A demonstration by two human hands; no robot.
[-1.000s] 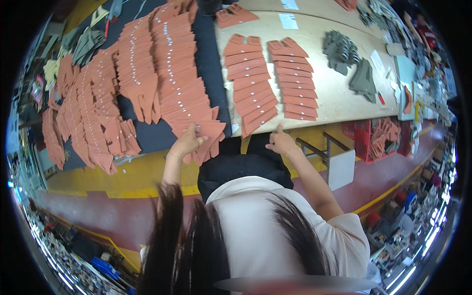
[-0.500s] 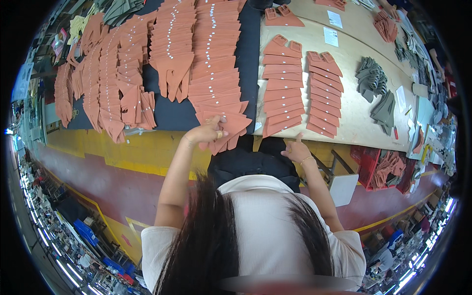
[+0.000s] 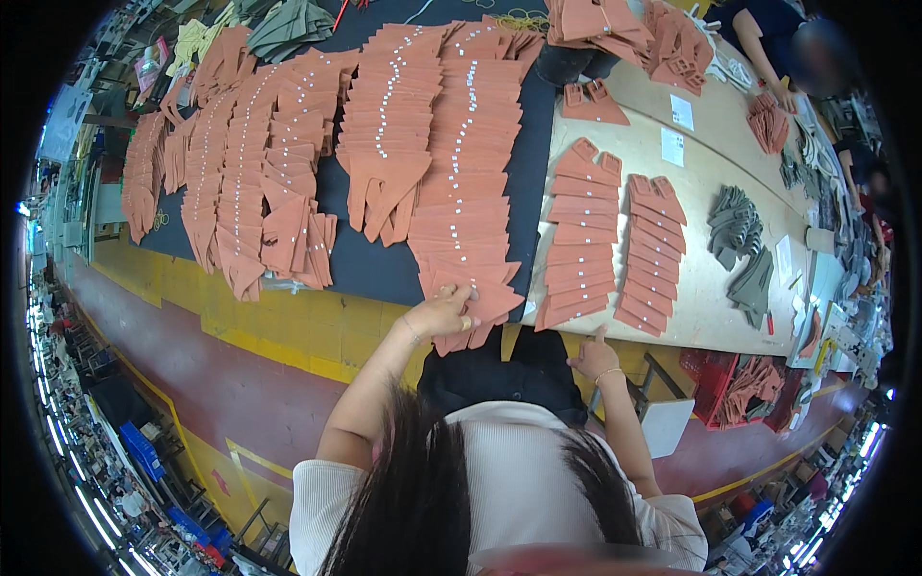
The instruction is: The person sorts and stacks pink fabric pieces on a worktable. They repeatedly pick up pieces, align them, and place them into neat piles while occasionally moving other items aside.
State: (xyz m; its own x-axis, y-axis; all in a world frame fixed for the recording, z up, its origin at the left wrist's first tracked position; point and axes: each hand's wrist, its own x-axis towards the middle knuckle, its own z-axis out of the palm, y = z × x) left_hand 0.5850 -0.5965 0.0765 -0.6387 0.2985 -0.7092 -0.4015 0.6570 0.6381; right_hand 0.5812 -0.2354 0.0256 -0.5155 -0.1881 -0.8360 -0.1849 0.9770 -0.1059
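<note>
My left hand lies at the near end of a long overlapping row of orange-brown cut pieces, each with a small white label. Its fingers are curled and closed over the edge of the nearest orange cut piece; the underside of the grip is hidden. By the table's front edge is my right hand, index finger stretched out and the others bent, with nothing visible in it. It is nearest to two shorter rows of orange pieces with buckle-like ends, the left row and the right row.
More orange rows cover the dark cloth on the left. Dark green pieces and paper sheets lie on the pale table at right. Below its edge stand a red crate and a stool. A person is at the far right.
The view has shifted, so the tables sit lower and further right, and a person shows at the far right. Both hands stay in about the same places by the pieces and table edge.
</note>
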